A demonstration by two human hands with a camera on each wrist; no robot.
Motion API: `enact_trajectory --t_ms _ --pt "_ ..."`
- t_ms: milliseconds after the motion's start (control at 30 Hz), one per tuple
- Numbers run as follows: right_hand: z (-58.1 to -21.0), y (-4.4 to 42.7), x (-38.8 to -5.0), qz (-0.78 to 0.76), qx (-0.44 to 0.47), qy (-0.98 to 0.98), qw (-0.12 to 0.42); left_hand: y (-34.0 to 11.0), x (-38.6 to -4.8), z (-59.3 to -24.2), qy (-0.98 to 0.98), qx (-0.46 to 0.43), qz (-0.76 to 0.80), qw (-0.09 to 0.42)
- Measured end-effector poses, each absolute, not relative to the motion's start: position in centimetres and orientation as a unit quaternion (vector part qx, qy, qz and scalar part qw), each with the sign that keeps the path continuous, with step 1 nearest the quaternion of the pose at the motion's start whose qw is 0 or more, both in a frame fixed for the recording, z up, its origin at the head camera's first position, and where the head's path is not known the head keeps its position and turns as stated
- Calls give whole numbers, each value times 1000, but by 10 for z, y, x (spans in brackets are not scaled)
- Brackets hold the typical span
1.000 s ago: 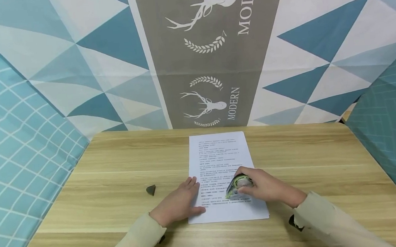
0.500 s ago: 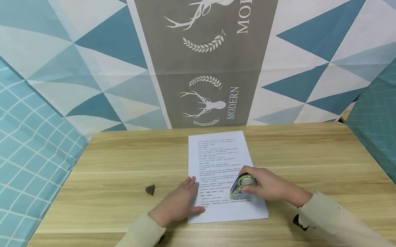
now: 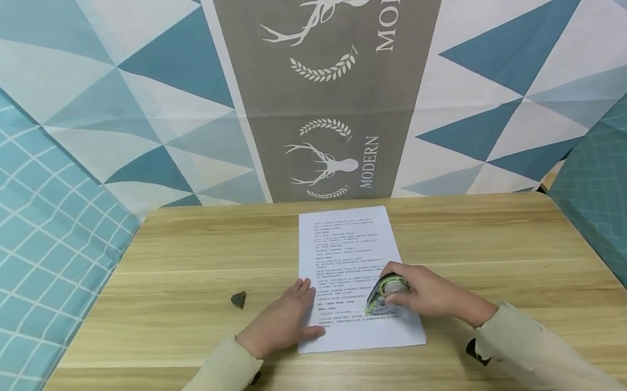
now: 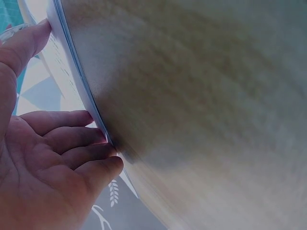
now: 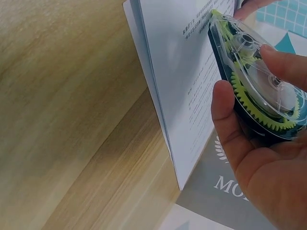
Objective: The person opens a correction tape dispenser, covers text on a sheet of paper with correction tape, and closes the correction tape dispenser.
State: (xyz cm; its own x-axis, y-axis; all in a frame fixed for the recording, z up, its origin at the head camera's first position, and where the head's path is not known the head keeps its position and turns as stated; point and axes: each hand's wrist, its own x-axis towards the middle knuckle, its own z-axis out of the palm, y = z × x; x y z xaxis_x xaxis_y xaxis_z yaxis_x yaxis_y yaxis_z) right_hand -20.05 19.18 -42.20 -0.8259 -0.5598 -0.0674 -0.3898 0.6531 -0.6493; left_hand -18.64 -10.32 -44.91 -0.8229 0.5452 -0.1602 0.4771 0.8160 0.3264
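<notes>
At a wood-grain table (image 3: 181, 341), a person in pale sleeves (image 3: 217, 375) is working with both hands over a stack of printed paper (image 3: 358, 338). The right hand (image 3: 431, 292) is gripping a tape dispenser (image 5: 268, 86), the thumb pressing one side and the fingers curling around the other. Green gears are showing through the dispenser's clear case, and its narrow green tip is resting on the top sheet, among the lower lines of print. The left hand (image 3: 280, 324) is lying along the paper's left edge, its fingers extended and relaxed, their tips touching the edge, while the thumb is resting on the sheet near its lower left corner. To the left of that hand, a small dark piece (image 3: 238, 299) is lying on the table, apart from the stack. Behind, a backdrop (image 3: 334, 102) is displaying white deer heads and the word "MODERN" between panels of blue, grey and white triangles.
</notes>
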Motion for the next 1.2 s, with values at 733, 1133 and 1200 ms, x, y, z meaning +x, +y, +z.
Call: enact_trajectory --t_ms 733,1133,1200 --pt "-427 201 -196 -338 -240 902 119 -102 -188 -449 946 266 136 126" --pt "-434 203 -188 -346 -226 905 97 -102 -188 -446 945 263 144 127" --pt "-435 204 -187 -346 -226 906 96 -102 -188 -446 945 263 145 128"
